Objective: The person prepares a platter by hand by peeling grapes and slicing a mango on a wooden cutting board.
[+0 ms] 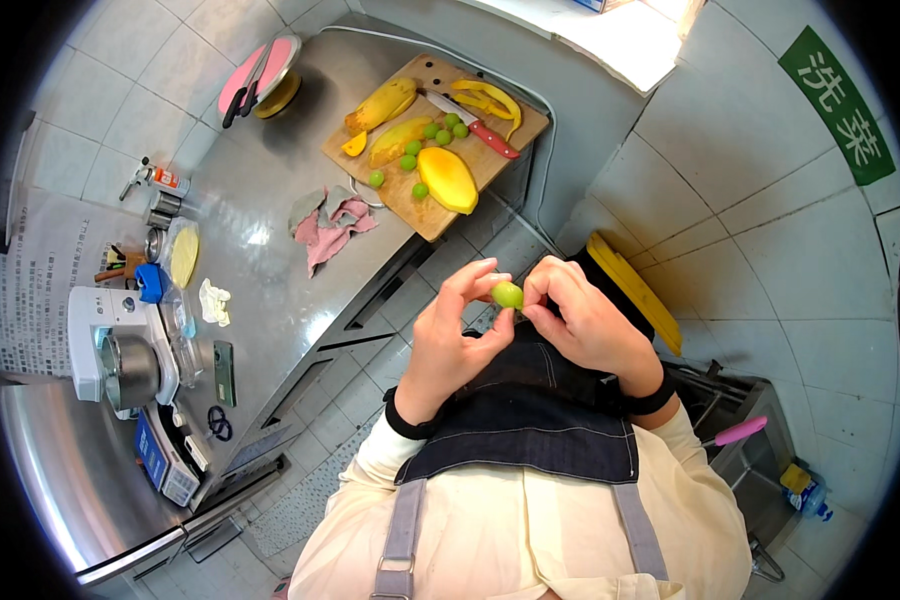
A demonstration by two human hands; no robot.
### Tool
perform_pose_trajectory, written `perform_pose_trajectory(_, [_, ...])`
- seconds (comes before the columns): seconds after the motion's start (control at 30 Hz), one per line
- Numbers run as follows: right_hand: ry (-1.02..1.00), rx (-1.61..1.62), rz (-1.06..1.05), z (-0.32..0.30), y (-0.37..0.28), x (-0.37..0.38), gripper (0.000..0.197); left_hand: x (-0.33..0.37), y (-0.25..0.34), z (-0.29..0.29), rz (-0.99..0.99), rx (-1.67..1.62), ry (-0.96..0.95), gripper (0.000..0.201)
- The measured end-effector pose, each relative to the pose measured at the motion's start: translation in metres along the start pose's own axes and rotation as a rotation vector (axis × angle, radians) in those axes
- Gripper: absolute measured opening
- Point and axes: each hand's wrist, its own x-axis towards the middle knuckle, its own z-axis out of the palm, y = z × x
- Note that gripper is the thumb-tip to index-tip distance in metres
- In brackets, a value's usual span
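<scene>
A green grape point(507, 295) is held up in front of my apron. My left hand point(450, 338) pinches it between thumb and fingertips. My right hand point(582, 322) is closed in a pinch at the grape's right side; whether anything small sits between those fingertips is hidden. Beyond my hands, a wooden cutting board point(425, 222) lies at the counter's corner. Several green grapes point(412, 147) are scattered over it, around a peeled yellow mango point(448, 180) and other yellow fruit point(381, 105). Strips of yellow peel point(490, 103) and a red-handled knife point(493, 138) rest at its right side.
Pink and grey cloths point(330, 228) lie on the steel counter point(270, 290) beside the board. At the left stand a stand mixer point(128, 345), a phone point(224, 373) and a turntable with knives point(260, 75). A sink point(760, 440) and a yellow-lidded bin point(635, 290) are at the right.
</scene>
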Motion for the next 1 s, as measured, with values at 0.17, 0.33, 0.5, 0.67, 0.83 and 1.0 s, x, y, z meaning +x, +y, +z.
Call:
perform_pose_trajectory(0.17, [0.034, -0.047, -0.062, -0.001, 0.001, -0.001, 0.021, 0.002, -0.004, 0.000, -0.098, -0.265, 0.048, 0.057])
perform_pose_trajectory(0.33, [0.081, -0.117, 0.035, -0.015, 0.010, -0.025, 0.019, 0.003, -0.001, -0.006, -0.164, -0.449, 0.015, 0.058])
perform_pose_trajectory(0.5, [-0.060, -0.378, 0.293, -0.028, 0.041, -0.082, 0.031, 0.005, -0.005, -0.009, -0.156, -0.551, 0.033, 0.058])
perform_pose_trajectory(0.67, [-0.222, -0.589, 0.690, -0.023, 0.073, -0.136, 0.042, 0.009, -0.011, -0.010, -0.131, -0.420, 0.040, 0.057])
perform_pose_trajectory(0.83, [-0.044, -0.534, 0.625, -0.017, 0.075, -0.134, 0.037, 0.025, -0.054, -0.029, -0.207, -0.003, 0.101, 0.048])
perform_pose_trajectory(1.0, [-0.052, -0.555, 0.595, -0.014, 0.077, -0.125, 0.035, 0.040, -0.204, -0.056, -0.426, 0.090, 0.184, 0.035])
